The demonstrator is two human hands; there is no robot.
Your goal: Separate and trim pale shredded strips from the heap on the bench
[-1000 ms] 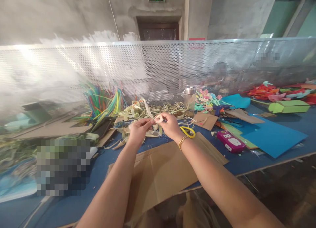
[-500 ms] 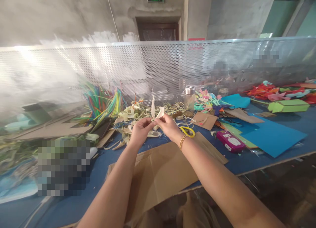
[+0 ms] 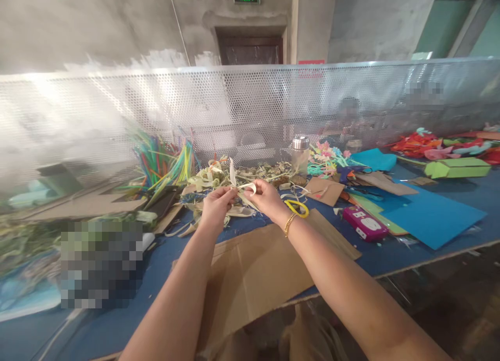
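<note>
My left hand [image 3: 216, 204] pinches the base of a pale cream husk-like strip [image 3: 232, 173], whose pointed end stands upright above the fingertips. My right hand [image 3: 269, 200], with a gold bracelet [image 3: 289, 224] at its wrist, has thumb and forefinger closed on the curled end of the strip. Between the two hands the strip bends into a small loop, and a tail hangs below it. Behind the hands lies a heap of dried, pale green and cream strips [image 3: 207, 178]. A brown cardboard sheet [image 3: 258, 277] lies beneath the forearms.
Yellow-handled scissors [image 3: 299, 209] lie right of my right wrist. Farther right are a purple box [image 3: 364, 223], blue sheets [image 3: 437, 215] and a glue gun [image 3: 351, 173]. A lidded bottle [image 3: 300, 155] and colourful pipe cleaners [image 3: 164, 160] stand before a perforated metal screen [image 3: 258, 100].
My hands have moved slightly apart, the left one leftward. The strip's right-hand piece, pointing up before, now curls into a loop toward my right fingers.
</note>
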